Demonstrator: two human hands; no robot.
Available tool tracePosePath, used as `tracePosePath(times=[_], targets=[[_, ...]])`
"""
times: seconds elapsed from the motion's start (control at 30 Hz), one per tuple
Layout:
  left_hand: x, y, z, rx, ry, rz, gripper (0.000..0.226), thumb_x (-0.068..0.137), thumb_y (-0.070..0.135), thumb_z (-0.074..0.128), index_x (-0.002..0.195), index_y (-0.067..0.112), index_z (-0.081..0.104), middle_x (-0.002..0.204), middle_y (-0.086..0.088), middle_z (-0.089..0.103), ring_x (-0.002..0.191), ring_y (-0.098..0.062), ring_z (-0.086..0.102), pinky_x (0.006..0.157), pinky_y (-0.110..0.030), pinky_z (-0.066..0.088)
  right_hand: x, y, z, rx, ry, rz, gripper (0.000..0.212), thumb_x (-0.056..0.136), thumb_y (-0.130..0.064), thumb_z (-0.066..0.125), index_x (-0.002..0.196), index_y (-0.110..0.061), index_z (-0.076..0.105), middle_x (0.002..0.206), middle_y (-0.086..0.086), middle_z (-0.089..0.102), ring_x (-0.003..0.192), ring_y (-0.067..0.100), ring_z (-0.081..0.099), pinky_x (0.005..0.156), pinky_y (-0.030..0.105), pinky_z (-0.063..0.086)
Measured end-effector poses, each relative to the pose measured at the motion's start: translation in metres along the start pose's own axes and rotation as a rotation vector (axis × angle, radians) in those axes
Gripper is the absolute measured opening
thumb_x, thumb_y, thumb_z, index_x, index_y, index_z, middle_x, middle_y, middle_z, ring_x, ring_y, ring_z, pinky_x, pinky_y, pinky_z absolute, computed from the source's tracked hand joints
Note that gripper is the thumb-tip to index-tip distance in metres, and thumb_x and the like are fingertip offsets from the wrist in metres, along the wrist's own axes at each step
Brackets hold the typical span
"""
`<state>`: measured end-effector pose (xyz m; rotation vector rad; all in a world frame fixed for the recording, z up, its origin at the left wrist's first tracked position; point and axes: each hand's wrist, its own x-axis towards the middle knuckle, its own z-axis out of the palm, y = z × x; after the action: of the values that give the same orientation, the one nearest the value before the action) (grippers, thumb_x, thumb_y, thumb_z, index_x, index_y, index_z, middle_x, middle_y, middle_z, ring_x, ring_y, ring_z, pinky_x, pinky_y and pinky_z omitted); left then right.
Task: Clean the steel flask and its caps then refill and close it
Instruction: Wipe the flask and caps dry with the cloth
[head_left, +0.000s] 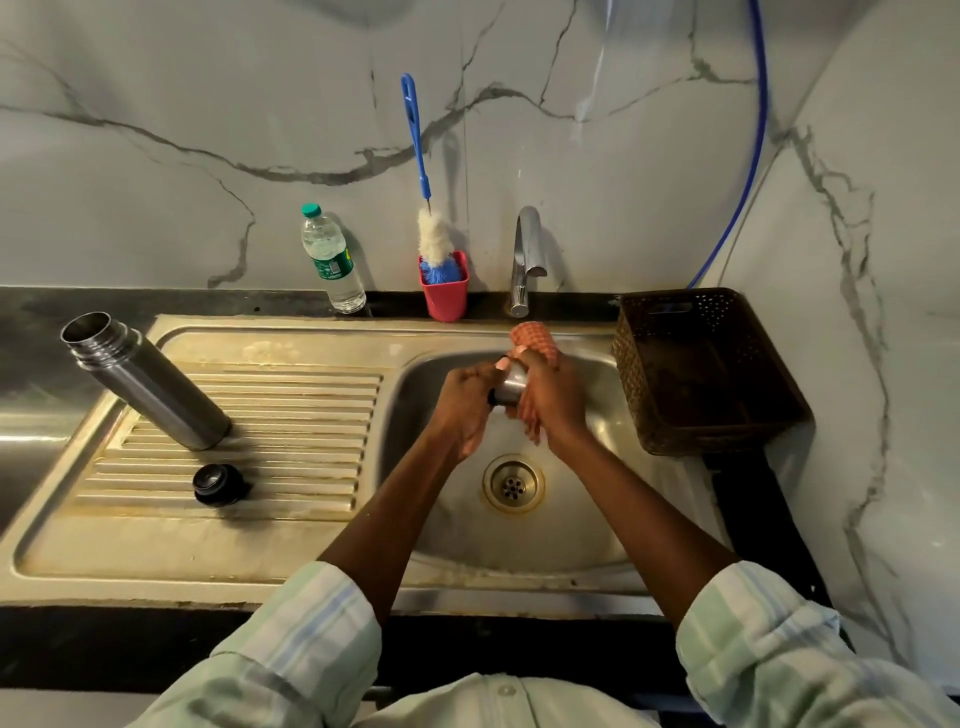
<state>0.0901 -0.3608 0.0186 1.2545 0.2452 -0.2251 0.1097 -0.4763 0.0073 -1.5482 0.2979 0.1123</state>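
Over the sink basin (582, 519), the left hand (467, 405) gripped a small steel cup-cap (508, 387) while the right hand (550, 400) pressed an orange checked cloth (535, 340) into it. The open cylindrical steel flask (145, 382) and black inner stopper (218, 483) waited left on the drainboard; refilling and closing remained.

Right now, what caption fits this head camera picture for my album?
Both hands, left and right, wipe a steel cap with an orange cloth over the sink.
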Motion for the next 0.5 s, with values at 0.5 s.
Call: tracePosePath(times=[0.5], targets=[[-0.002,0.004,-0.005,-0.004,-0.041,-0.028,0.016,0.096,0.004,0.056,0.102,0.003,0.071,0.101,-0.014,0.073,0.102,-0.029,0.068,0.093,-0.040,0.055,-0.007,0.009,-0.002,-0.322,0.111,-0.364,0.023,0.094,-0.038,0.059,0.102,-0.017,0.063,0.091,0.002,0.066,0.084,0.019,0.064,0.068,0.030,0.051]])
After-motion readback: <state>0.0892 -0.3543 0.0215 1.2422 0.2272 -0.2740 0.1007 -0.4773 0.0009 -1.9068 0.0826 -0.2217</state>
